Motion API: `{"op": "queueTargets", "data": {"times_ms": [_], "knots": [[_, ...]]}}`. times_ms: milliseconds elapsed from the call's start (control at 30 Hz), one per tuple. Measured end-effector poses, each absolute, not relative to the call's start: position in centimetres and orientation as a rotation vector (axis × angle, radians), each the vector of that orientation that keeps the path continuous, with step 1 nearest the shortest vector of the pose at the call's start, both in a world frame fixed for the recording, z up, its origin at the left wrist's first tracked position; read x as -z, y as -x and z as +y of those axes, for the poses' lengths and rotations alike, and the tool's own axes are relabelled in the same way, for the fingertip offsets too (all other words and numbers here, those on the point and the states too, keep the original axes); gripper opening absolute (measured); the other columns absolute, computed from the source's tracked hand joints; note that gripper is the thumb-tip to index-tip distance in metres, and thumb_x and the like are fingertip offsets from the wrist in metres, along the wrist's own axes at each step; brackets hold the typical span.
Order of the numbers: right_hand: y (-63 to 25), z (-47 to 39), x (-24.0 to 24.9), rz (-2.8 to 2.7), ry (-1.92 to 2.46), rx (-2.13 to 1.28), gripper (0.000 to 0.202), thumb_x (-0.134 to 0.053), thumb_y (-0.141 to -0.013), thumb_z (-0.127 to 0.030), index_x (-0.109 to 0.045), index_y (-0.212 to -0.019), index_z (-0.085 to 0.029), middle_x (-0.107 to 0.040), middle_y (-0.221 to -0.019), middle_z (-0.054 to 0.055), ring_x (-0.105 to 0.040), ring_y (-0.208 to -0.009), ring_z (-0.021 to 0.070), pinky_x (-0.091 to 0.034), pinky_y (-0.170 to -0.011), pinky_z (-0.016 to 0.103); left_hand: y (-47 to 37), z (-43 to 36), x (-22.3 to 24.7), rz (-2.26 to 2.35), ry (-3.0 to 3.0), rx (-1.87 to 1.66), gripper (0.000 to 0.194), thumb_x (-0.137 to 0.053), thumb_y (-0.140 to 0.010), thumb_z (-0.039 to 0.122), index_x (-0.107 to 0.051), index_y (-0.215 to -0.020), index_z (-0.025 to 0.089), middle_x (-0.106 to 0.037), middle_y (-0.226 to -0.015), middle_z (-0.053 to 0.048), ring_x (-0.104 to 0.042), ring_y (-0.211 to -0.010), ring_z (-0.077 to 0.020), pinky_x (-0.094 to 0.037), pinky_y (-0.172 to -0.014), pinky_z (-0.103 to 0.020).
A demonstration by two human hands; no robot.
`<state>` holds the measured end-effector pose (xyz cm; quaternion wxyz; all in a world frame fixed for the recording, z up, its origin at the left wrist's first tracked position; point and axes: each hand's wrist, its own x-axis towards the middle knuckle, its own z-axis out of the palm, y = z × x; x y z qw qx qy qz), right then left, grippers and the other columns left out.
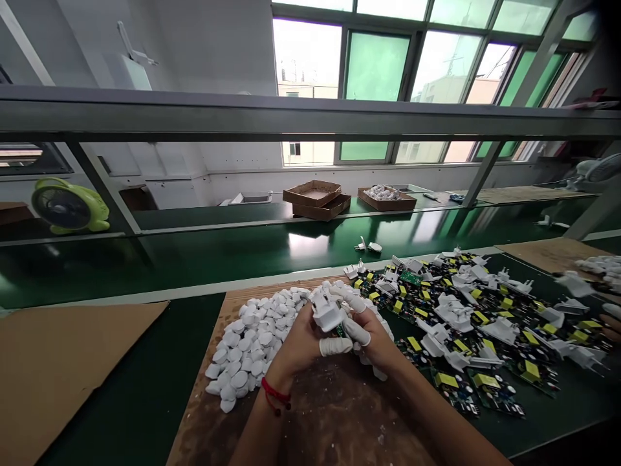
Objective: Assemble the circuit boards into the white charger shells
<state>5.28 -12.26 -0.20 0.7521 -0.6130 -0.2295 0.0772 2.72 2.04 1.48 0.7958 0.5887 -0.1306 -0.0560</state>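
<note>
Over the brown board, my left hand (306, 338) and my right hand (367, 330) are closed around a white plug housing (326, 313). A bit of green circuit board (339, 330) shows beneath it, between my fingers. White finger cots cover my left thumb and some right fingers; a red cord circles my left wrist. Behind and left of my hands is a heap of small rounded white plastic caps (257, 333). To the right spread many circuit boards (449, 380) with yellow transformers, white plug housings (453, 312) lying among them.
A worn brown board (334, 421) lies under my hands, with flat cardboard (72, 362) on the left. Beyond are a green fan (68, 206), cardboard trays (315, 194) and a metal shelf beam (310, 120). Another person's hand (612, 320) shows at the right edge.
</note>
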Motion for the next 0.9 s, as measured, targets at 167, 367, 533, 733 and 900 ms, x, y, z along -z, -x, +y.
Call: {"op": "queueTargets", "data": {"times_ms": [167, 367, 533, 733, 900], "knots": [[-5.8, -12.2, 1.4, -0.472, 1.276, -0.280, 0.065, -0.069, -0.072, -0.058, -0.056, -0.127, -0.027, -0.066, -0.110, 0.007, -0.059, -0.103, 0.0267, -0.042, -0.097, 0.044, -3.2, 1.9, -1.4, -0.282, -1.257, 0.109, 0.070, -0.090, -0.043, 0.024, -0.062, -0.107, 0.018, -0.064, -0.109, -0.009, -0.057, -0.107, -0.0298, -0.047, -0.093, -0.038], [-6.2, -12.2, 1.9, -0.547, 1.438, -0.037, 0.056, -0.058, -0.082, -0.059, -0.056, -0.127, -0.027, -0.060, -0.124, 0.007, -0.042, -0.128, 0.0254, -0.022, -0.113, 0.046, -3.6, 1.0, -0.4, -0.196, -1.161, -0.002, 0.061, -0.087, -0.051, 0.036, -0.063, -0.104, 0.016, -0.066, -0.107, -0.011, -0.060, -0.101, -0.0285, -0.047, -0.093, -0.038], [-6.7, -12.8, 1.4, -0.564, 1.583, 0.212, 0.051, -0.062, -0.081, -0.048, -0.058, -0.126, -0.023, -0.065, -0.114, 0.009, -0.056, -0.112, 0.0275, -0.038, -0.102, 0.044, -4.1, 0.7, -0.5, -0.084, -1.205, -0.084, 0.060, -0.089, -0.045, 0.028, -0.059, -0.095, 0.015, -0.067, -0.101, -0.011, -0.061, -0.096, -0.0271, -0.050, -0.084, -0.034], [-7.6, -14.5, 1.1, -0.571, 2.011, 0.685, 0.028, -0.050, -0.086, -0.024, -0.070, -0.105, -0.022, -0.069, -0.098, 0.008, -0.060, -0.089, 0.0255, -0.048, -0.084, 0.040, -4.5, 2.5, -1.0, 0.050, -1.157, -0.254, 0.053, -0.085, -0.051, 0.027, -0.060, -0.095, 0.015, -0.068, -0.096, -0.007, -0.062, -0.095, -0.0217, -0.046, -0.089, -0.032], [-7.4, -14.0, 1.3, -1.003, 2.654, 0.367, 0.040, -0.048, -0.074, -0.002, -0.074, -0.098, -0.021, -0.068, -0.097, 0.011, -0.049, -0.115, 0.0303, -0.038, -0.098, 0.044, -4.6, 3.4, -1.1, 0.146, -1.164, -0.340, 0.045, -0.081, -0.057, 0.032, -0.064, -0.094, 0.014, -0.067, -0.099, -0.007, -0.061, -0.097, -0.0191, -0.044, -0.090, -0.029]]}}
